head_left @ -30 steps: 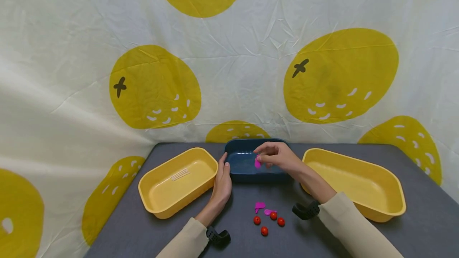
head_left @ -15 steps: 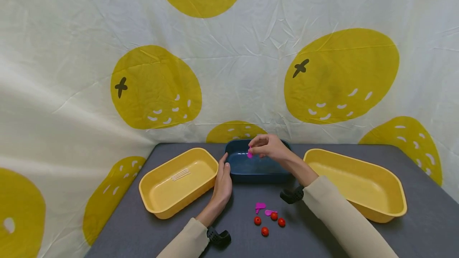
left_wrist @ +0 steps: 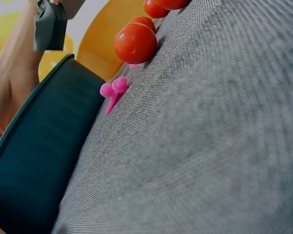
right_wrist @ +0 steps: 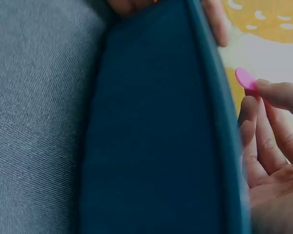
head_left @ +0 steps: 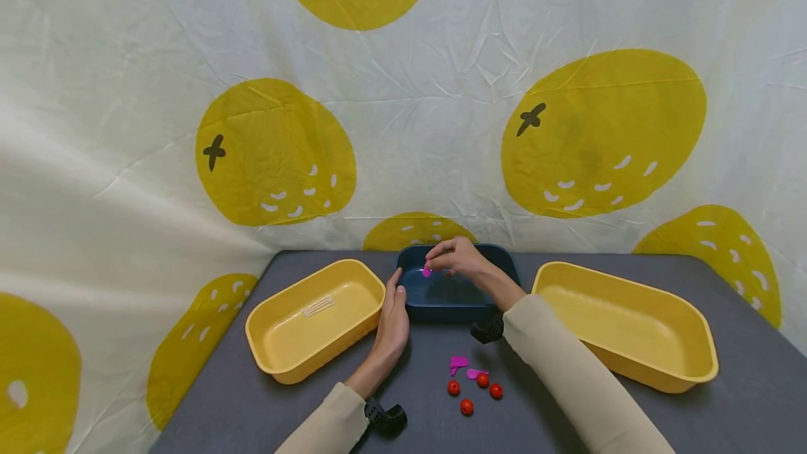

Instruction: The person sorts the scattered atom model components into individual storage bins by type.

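Over the dark blue bin (head_left: 460, 313), my right hand (head_left: 465, 260) pinches a small pink plastic piece (head_left: 426, 270) between thumb and fingertips. In the right wrist view that pink piece (right_wrist: 244, 79) shows a flat, rounded end just beyond the bin's rim. My left hand (head_left: 392, 326) has its fingers straight, against the left end of the blue bin. Two more pink pieces lie on the table: one with knobs (head_left: 459, 362) and a spoon-shaped one (head_left: 476, 374). Several red beads (head_left: 466, 407) lie close by them.
A yellow bin (head_left: 296, 374) at the left has several thin pale sticks (head_left: 319, 306) in it. Another yellow bin (head_left: 668, 382) stands at the right, next to my right sleeve (head_left: 580, 363). A fruit-printed curtain (head_left: 429, 160) hangs behind the grey table (head_left: 435, 426).
My right hand has moved left across the blue bin, carrying the pink piece towards the bin's left part. The left hand stays in place at the bin's end.
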Available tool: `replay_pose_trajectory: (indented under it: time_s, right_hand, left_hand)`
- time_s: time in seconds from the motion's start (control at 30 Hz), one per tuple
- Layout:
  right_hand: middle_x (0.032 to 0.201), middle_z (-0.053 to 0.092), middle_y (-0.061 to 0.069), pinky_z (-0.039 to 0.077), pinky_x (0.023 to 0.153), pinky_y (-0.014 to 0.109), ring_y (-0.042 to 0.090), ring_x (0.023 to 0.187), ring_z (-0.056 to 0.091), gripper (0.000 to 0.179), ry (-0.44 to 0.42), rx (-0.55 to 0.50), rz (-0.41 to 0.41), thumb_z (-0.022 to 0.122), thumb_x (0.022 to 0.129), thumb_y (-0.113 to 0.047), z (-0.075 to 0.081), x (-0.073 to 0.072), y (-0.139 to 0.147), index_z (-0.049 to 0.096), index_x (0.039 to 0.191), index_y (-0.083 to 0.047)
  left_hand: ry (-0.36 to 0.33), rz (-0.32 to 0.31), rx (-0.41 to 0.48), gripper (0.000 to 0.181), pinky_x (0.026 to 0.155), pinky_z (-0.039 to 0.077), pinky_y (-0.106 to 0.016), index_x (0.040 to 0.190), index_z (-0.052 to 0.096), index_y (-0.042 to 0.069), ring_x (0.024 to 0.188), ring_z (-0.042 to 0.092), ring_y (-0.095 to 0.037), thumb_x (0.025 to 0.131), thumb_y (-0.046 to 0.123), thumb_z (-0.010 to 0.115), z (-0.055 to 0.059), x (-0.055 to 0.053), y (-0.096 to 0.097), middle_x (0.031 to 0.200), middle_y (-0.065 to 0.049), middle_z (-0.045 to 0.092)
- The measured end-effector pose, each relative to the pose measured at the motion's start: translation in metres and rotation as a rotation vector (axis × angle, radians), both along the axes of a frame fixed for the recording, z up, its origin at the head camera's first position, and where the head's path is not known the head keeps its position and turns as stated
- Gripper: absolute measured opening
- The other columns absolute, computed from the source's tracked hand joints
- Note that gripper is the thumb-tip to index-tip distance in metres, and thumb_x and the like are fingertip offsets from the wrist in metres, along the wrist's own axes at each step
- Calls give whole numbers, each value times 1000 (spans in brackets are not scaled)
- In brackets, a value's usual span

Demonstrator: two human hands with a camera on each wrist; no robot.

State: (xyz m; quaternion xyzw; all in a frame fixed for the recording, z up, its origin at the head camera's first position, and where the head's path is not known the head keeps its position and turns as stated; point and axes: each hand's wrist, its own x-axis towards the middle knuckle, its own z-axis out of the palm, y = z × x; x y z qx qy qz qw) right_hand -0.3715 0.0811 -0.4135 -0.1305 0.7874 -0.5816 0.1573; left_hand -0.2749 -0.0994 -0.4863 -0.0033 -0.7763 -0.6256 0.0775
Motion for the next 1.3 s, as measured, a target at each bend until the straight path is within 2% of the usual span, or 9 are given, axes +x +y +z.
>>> replay_pose_trajectory:
  time_s: [0.3,0.53,0.8,1.1,1.3]
  right_hand:
    - [95,80,4,59,76,33,16,88,71,18,-12,75,-1,77,91,-16,-19,-9,-9,79,104,-3]
    - [89,78,3,58,67,28,11,76,66,21,-18,157,-31,77,88,-11,-32,-14,-18,79,106,1]
    - [87,78,5,58,66,28,11,72,63,18,20,209,-34,78,88,-8,-35,-14,-24,80,102,3]
    - [86,77,4,59,65,28,12,71,62,8,92,317,-47,82,85,-9,-39,-16,-24,82,91,-4]
    - [89,77,5,60,64,28,13,70,63,7,112,365,-34,83,85,-12,-39,-15,-26,82,90,-6]
  left_hand:
    - [11,5,10,49,128,19,-58,161,33,25,156,30,-29,114,36,29,1,-1,1,170,-2,31]
    - [6,5,15,48,128,20,-58,161,33,24,156,30,-29,114,31,29,2,0,1,170,-3,31]
    - [3,7,11,48,128,21,-58,161,34,24,157,29,-30,114,31,29,2,-1,1,170,-3,30]
    - [-8,2,1,48,128,21,-58,162,33,25,157,30,-30,114,31,29,1,-2,1,170,-3,29]
    - [-13,7,-2,48,128,22,-57,162,33,25,156,31,-29,114,31,30,1,-3,0,170,-3,30]
